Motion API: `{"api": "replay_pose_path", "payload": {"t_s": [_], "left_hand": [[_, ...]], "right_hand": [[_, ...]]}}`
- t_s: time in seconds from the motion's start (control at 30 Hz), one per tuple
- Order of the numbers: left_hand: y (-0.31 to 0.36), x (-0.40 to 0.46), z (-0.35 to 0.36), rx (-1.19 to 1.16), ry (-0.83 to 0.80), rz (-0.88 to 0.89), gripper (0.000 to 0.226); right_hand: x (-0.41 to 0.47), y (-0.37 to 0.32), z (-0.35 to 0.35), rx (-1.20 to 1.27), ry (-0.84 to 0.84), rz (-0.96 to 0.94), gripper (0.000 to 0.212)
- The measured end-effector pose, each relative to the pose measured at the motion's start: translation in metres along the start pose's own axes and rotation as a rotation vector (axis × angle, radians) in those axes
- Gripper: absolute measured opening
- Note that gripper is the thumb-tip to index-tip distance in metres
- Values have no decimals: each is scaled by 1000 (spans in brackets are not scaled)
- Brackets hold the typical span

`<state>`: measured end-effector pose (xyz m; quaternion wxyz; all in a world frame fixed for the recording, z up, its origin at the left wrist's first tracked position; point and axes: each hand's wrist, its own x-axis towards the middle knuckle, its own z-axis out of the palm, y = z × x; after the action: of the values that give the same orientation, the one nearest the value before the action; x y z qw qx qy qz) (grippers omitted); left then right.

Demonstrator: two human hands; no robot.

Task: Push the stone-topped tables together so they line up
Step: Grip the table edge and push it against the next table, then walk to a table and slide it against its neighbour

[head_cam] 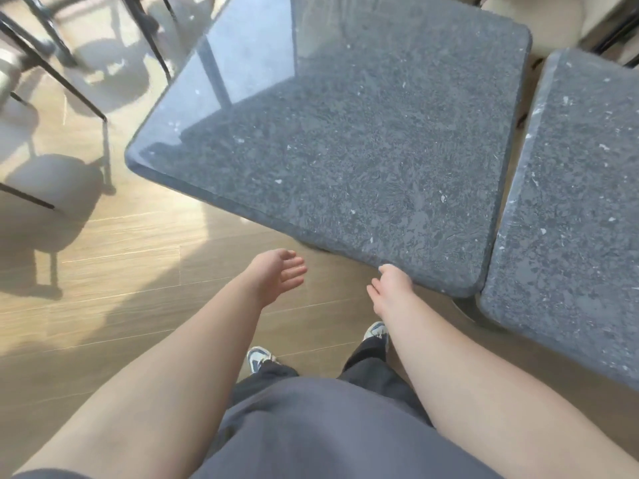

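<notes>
Head view: left table [345, 133] with dark speckled stone top fills middle, turned at angle. Right table [581, 216] just beside it — near corners almost meet, narrow gap widens toward far end. Right hand [392, 288] rests at near edge of left table, fingers relaxed and straight. Left hand [280, 274] hangs over wooden floor [121, 271], fingers loose, slightly spread, holding nothing. Chair legs [62, 63] at far left.

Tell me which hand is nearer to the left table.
Right. The right hand is at the near edge of the left table, seemingly touching it; the left hand hangs open over the floor, apart from that edge.
</notes>
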<state>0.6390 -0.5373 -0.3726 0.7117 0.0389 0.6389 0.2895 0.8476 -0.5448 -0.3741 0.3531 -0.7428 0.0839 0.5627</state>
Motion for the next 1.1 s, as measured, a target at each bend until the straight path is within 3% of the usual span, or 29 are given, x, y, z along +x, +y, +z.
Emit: {"api": "replay_pose_path", "payload": {"t_s": [0.17, 0.43, 0.73, 0.97, 1.1], "left_hand": [[50, -58, -139, 80, 175, 208, 22], [111, -147, -298, -74, 339, 513, 20], [190, -205, -338, -61, 425, 843, 22], [324, -194, -344, -57, 429, 1021, 22], [403, -179, -346, -32, 427, 1070, 21]], "right_hand": [[-85, 57, 106, -149, -246, -98, 16], [-203, 88, 245, -311, -631, -272, 20], [-283, 43, 332, -336, -901, -479, 23], [-303, -27, 421, -438, -972, -807, 24], [-319, -60, 491, -467, -1025, -896, 26]]}}
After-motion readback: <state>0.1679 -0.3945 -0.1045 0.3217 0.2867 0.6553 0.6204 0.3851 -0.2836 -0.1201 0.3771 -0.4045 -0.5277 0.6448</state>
